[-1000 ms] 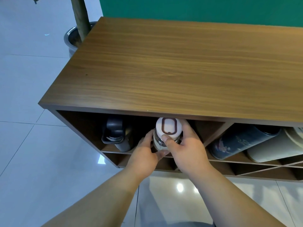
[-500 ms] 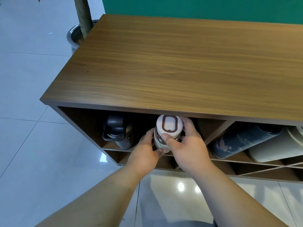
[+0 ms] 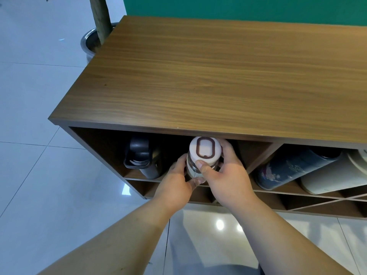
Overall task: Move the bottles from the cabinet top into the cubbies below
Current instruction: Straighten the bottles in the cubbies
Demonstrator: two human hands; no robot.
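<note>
Glossy pale-grey tiled floor (image 3: pixel 35 175) w/ light glare; teal-green wall (image 3: pixel 238 6) behind; round metal pot (image 3: pixel 87 39), prob. a planter, holding rough brown trunk (image 3: pixel 101 14).

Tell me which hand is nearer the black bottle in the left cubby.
Left. The left hand is just right of the black bottle; the right hand lies beyond the white bottle.

Head view looks down, close, over cabinet top (image 3: pixel 218 76).

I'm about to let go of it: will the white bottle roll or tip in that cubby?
The white bottle looks round and smooth, so it may roll if laid down. Standing, it seems tall and narrow, so a nudge could tip it toward the black bottle. Both hands, left and right, steady it.
</note>
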